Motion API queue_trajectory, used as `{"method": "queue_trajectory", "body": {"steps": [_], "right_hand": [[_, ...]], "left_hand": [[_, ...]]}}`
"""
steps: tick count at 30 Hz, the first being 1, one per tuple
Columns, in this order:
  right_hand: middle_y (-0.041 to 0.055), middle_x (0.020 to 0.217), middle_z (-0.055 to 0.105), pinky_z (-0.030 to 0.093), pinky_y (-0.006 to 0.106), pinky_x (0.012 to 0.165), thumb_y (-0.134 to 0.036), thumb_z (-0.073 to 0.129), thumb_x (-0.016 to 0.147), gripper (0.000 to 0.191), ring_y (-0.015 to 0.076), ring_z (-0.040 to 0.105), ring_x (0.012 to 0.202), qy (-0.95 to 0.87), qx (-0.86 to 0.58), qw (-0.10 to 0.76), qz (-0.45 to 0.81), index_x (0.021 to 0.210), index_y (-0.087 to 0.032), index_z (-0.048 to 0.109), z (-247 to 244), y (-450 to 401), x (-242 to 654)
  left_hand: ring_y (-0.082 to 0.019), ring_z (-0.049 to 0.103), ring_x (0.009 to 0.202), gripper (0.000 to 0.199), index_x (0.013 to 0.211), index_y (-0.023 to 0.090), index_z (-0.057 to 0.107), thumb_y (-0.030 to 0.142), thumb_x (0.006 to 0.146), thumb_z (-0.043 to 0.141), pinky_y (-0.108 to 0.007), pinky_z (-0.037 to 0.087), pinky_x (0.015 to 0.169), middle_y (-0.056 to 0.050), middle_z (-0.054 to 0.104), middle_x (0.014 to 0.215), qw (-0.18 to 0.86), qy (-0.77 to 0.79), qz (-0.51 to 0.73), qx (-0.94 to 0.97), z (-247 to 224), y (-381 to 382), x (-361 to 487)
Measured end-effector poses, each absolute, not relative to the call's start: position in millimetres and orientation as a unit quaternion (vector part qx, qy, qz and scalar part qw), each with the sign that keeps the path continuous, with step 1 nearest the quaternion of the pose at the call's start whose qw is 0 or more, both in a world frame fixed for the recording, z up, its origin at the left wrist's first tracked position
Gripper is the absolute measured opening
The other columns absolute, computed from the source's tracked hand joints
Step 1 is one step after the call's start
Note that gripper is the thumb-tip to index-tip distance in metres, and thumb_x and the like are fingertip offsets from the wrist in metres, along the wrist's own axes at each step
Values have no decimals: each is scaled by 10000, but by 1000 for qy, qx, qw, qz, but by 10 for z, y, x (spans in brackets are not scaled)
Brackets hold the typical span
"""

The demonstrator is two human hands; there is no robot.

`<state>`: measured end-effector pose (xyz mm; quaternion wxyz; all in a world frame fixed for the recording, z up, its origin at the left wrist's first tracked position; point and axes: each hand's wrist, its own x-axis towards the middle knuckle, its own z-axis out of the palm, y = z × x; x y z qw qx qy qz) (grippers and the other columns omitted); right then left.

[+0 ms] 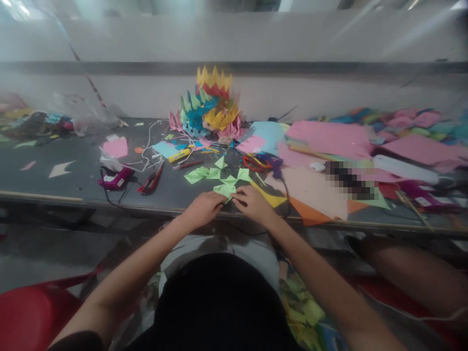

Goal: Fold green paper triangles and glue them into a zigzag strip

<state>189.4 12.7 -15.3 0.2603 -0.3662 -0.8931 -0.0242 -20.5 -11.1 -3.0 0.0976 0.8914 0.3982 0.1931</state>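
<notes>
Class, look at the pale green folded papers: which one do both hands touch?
The green paper nearest the table's front edge, between the left hand and right hand; the others lie beyond it, untouched.

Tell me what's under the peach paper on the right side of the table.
Orange paper pokes out beneath the near edge of the peach paper. Anything farther under is covered and cannot be seen.

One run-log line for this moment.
left hand: holds green paper | right hand: holds same paper | nearby: folded green pieces | behind: multicoloured paper model
</notes>
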Motion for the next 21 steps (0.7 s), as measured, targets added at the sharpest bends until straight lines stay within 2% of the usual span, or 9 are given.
{"method": "queue_trajectory", "body": {"steps": [4, 7, 10, 15, 18, 21], "right_hand": [[100, 957, 654, 452, 362, 812, -264, 436, 884, 284, 204, 567, 901, -923, -304, 236, -21, 959, -167, 692, -155, 91, 1888], [102, 1011, 659, 458, 372, 818, -249, 416, 893, 293, 210, 583, 937, -930, -294, 221, -22, 998, -171, 678, -162, 76, 1898], [92, 1057, 657, 452, 358, 806, -235, 402, 901, 297, 196, 591, 944, -938, -279, 206, -17, 1024, -175, 666, -157, 62, 1909], [84, 1080, 654, 430, 335, 766, -246, 403, 907, 294, 180, 601, 917, -943, -270, 191, -23, 1023, -167, 661, -123, 43, 1913], [83, 1091, 648, 416, 333, 745, -243, 402, 907, 294, 180, 600, 908, -946, -267, 180, -30, 1050, -182, 651, -109, 44, 1912], [84, 1100, 641, 409, 335, 746, -253, 396, 910, 301, 184, 593, 911, -949, -267, 167, -30, 1061, -195, 649, -112, 53, 1911]], "left_hand": [[-179, 586, 980, 277, 1110, 170, 552, 143, 847, 468, -320, 457, 869, -67, 645, 1058, 139, 388, 211, 886, -45, 30, -258], [-162, 585, 955, 219, 1003, 172, 604, 132, 864, 439, -293, 454, 862, -56, 647, 1007, 140, 344, 195, 908, -24, 104, -272], [-159, 581, 919, 220, 906, 168, 637, 145, 880, 420, -284, 454, 833, -59, 639, 944, 113, 316, 163, 928, 36, 145, -267], [-160, 573, 865, 186, 895, 173, 639, 136, 860, 460, -290, 448, 809, -45, 638, 869, 85, 321, 141, 933, 104, 205, -251], [-156, 565, 883, 153, 879, 168, 639, 152, 853, 489, -279, 447, 808, -45, 627, 878, 79, 324, 160, 929, 100, 240, -252], [-175, 558, 924, 161, 851, 172, 656, 181, 857, 495, -306, 442, 823, -66, 613, 933, 9, 323, 155, 933, 89, 214, -257]]}}
